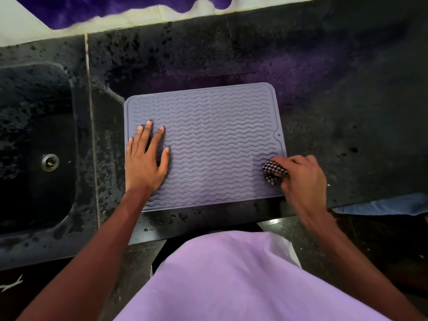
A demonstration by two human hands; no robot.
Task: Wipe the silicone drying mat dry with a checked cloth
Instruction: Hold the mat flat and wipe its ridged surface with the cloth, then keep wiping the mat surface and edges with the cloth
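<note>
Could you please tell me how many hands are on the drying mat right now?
2. The left hand lies flat on the left part of the silicone drying mat; the right hand grips the checked cloth at its near right edge.

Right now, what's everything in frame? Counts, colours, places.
silicone drying mat: 1, grey-lilac, flat on counter, centre
checked cloth: 1, dark and white, bunched at mat's near right corner
counter: 1, black speckled, water spots, under mat
sink: 1, black, left of mat
drain: 1, metal, sink floor
purple fabric: 1, top edge, beyond counter
blue item: 1, right edge, unidentifiable
lilac garment: 1, bottom centre, on person
left hand: 1, flat on mat's left side
right hand: 1, grip round checked cloth
</note>
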